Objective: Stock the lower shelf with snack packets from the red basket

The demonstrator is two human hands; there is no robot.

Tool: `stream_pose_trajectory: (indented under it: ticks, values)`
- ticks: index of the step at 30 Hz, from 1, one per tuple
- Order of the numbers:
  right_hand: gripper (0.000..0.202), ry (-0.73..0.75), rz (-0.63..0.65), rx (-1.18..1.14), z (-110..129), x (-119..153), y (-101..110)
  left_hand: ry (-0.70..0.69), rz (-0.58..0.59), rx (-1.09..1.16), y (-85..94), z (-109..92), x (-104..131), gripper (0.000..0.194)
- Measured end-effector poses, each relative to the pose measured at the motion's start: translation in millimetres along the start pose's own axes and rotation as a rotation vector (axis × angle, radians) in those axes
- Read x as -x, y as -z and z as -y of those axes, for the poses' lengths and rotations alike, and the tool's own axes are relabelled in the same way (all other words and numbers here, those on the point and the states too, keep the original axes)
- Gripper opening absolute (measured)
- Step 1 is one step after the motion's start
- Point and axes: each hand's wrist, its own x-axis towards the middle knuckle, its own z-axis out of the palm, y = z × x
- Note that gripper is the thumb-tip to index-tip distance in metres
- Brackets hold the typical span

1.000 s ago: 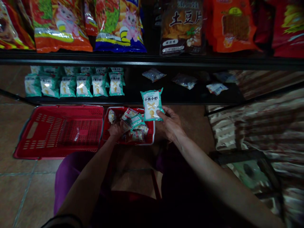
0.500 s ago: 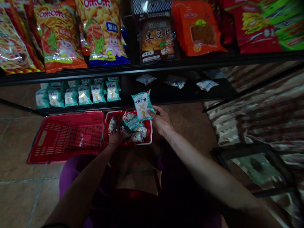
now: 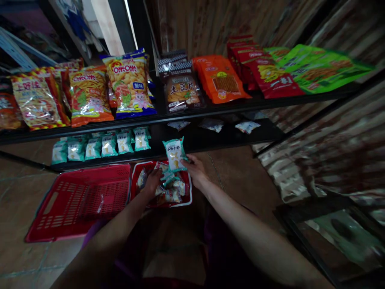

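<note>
My right hand (image 3: 195,170) grips the edge of a teal and white snack bag (image 3: 175,154), held upright above the small red basket (image 3: 190,192). Inside that basket lie several small packets, some teal and some striped. My left hand (image 3: 152,184) reaches into the basket over the packets, its fingertips by a teal packet (image 3: 170,178); whether it grips anything is hard to make out. On the lower shelf (image 3: 159,140), left part, several matching teal bags (image 3: 110,144) stand in rows.
To the left, a larger red basket (image 3: 57,200) rests on the tiled floor. Big snack bags (image 3: 129,86) line the upper shelf (image 3: 120,122). A few flat packets (image 3: 247,126) lie on the lower shelf's right part. A dark frame (image 3: 300,237) is at lower right.
The view has tilted up, so the shelves sit lower and more background shows. My left hand has shifted toward the teal packet in the basket. My right hand still holds its bag.
</note>
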Motion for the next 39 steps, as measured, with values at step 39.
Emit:
stream_pose_trajectory:
  ticks: [39]
  values:
    - [0.037,0.129,-0.059,0.15,-33.3,-152.9,-80.8,0.137,-0.202,0.556,10.5,-8.3,-164.0,0.034]
